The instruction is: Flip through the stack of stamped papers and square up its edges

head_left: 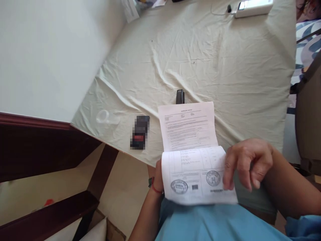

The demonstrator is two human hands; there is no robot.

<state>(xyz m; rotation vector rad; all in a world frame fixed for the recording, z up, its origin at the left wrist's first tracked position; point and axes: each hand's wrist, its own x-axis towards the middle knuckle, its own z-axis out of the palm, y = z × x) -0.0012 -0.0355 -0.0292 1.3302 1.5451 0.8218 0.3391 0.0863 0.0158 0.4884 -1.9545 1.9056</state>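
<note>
Far L, on the pale cloth [117, 72] over the bench [110, 135], a clear round item [103, 116] sits near the edge. Hard to spot vs. the fabric, so a stray L elbow might knock it off. Next, a dark, pixelated item [139, 132], prob. a phone, lies by the same edge; a tug on the cloth could drag it over.

L hand [157, 179] is mostly hidden behind the papers; can't tell if its fingers grip or just prop. If that support's weak, the lot could slip lapward, as the near end seems to reach past the bench edge, close to the blue shirt [200, 222].

Mid: a black stapler-like thing [180, 97] sits at the top edge of the printed sheet [188, 125] — pushing fwd might shove it or bend the paper. The stamped page [195, 179] overlaps that sheet's lower part and bows toward the body; pressed flat at the bend, it'd crease. Can't see if the two are joined: if so, a hard pull could tear them; if not, they may slide apart.

R hand [248, 164]: one finger on the stamped page's R edge, others loosely curled, off the paper; can't tell if it pinches. Light contact — the page could spring back.
</note>
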